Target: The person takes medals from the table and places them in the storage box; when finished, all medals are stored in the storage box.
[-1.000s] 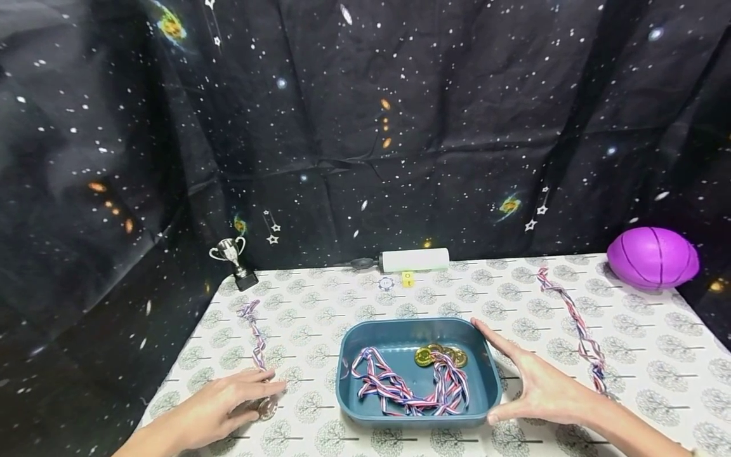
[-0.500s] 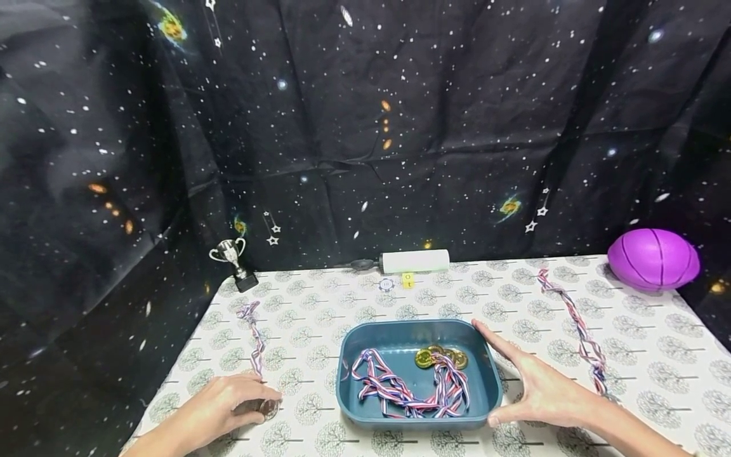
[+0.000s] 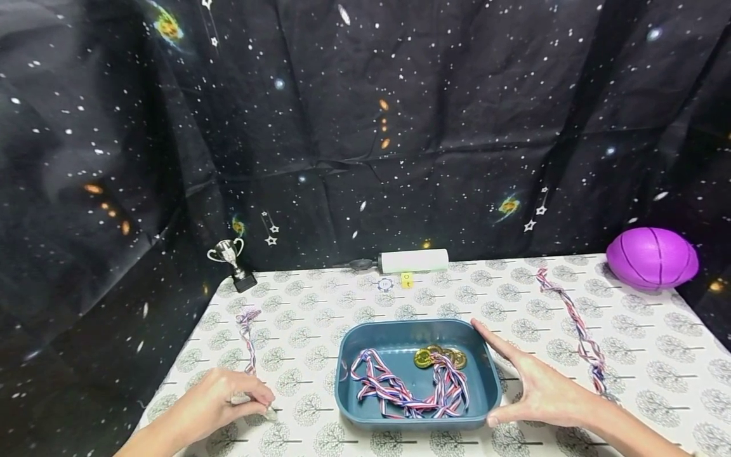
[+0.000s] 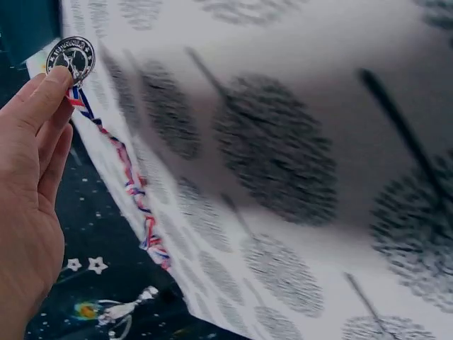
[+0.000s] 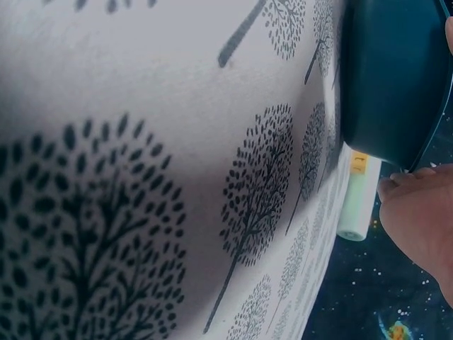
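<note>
A silver medal is pinched between the thumb and fingers of my left hand, just above the table left of the bin. Its red, white and blue ribbon trails away across the cloth. My right hand holds the right end of a dark teal plastic bin, thumb at the near corner and fingers at the far one. Inside the bin are several gold medals and their tangled striped ribbons. The right wrist view shows the bin's outer wall beside the fingers.
At the back left stands a small silver trophy cup. A white cylinder, a blue-and-white chip and a yellow lettered tile lie along the back edge. A striped ribbon stretches along the right, near a purple ball.
The left fingers have closed on the silver medal and tipped it up; its ribbon has shifted slightly left. My right hand and the bin keep their places.
</note>
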Tool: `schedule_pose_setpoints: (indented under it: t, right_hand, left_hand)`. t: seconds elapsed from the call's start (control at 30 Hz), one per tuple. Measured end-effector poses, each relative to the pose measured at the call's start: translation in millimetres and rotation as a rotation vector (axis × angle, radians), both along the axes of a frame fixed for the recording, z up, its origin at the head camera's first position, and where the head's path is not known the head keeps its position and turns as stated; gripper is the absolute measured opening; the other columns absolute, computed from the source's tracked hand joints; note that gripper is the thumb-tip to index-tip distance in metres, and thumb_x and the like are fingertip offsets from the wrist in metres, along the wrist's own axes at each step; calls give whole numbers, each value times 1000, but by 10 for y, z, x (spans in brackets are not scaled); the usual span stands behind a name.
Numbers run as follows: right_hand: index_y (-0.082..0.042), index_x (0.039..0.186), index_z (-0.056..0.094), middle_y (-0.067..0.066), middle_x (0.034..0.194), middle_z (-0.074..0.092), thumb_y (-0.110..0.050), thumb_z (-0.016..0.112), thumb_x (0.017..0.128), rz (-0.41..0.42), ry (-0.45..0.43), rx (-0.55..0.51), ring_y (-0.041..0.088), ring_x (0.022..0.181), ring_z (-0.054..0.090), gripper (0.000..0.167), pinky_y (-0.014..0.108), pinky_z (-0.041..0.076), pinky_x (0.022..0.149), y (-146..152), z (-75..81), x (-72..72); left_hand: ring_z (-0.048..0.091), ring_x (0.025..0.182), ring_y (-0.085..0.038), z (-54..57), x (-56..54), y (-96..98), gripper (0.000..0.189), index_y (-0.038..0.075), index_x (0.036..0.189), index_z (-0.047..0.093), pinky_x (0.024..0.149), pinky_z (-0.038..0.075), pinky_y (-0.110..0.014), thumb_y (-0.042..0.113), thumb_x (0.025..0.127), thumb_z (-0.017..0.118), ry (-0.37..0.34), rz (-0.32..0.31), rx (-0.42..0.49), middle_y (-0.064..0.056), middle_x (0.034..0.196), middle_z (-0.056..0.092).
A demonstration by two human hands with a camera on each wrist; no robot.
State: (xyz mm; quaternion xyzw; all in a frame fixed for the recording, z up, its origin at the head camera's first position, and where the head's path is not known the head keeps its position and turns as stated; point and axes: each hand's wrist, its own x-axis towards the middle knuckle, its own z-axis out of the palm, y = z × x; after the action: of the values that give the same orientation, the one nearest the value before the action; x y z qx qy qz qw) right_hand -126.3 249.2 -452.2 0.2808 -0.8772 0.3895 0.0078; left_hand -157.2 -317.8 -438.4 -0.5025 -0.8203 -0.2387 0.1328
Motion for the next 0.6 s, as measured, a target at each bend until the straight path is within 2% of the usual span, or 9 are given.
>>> schedule_pose_setpoints:
  t: [0.17, 0.27, 0.37, 0.43, 0.47, 0.6]
  right_hand:
    - [-28, 172, 17, 6, 172, 32, -51, 99, 68, -6, 9, 16, 4, 151, 32, 134, 31, 40, 115, 2, 1, -2]
    - [-28, 172, 17, 6, 173, 31, -49, 100, 68, 3, 8, 11, 5, 151, 32, 135, 32, 40, 115, 3, 3, -6]
    - [-27, 172, 17, 7, 173, 30, -46, 101, 68, 18, 7, -2, 4, 152, 31, 135, 30, 38, 116, 7, 3, -15]
    - [-26, 172, 17, 8, 173, 30, -44, 101, 68, 31, 11, -11, 5, 152, 31, 136, 28, 36, 116, 11, 3, -23]
    - [-25, 172, 17, 9, 173, 30, -43, 102, 67, 36, 14, -13, 6, 153, 31, 136, 28, 36, 116, 13, 3, -27]
    - [-22, 172, 19, 11, 172, 32, -44, 102, 66, 29, 23, -1, 7, 152, 32, 137, 34, 39, 116, 11, 8, -29]
  left_hand:
    - [74, 88, 0, 250, 56, 187, 34, 27, 103, 81, 82, 57, -12, 7, 78, 92, -58, 34, 88, 19, 98, 78]
    - [74, 90, -4, 477, 105, 340, 36, 27, 104, 82, 89, 56, -13, 3, 79, 91, -96, 50, 150, 19, 99, 78]
    - [75, 89, -6, 720, 142, 498, 39, 22, 105, 82, 89, 57, -15, -5, 78, 89, -128, 33, 234, 13, 98, 79]
    - [75, 89, -8, 877, 174, 595, 40, 18, 105, 83, 89, 58, -17, -11, 77, 87, -172, 35, 304, 7, 97, 80]
    - [75, 89, -10, 949, 189, 642, 40, 15, 104, 83, 85, 59, -18, -15, 77, 86, -202, 34, 344, 3, 97, 80]
    - [75, 94, -14, 1214, 277, 816, 36, 12, 102, 83, 83, 61, -22, -16, 79, 84, -318, 140, 455, -1, 96, 80]
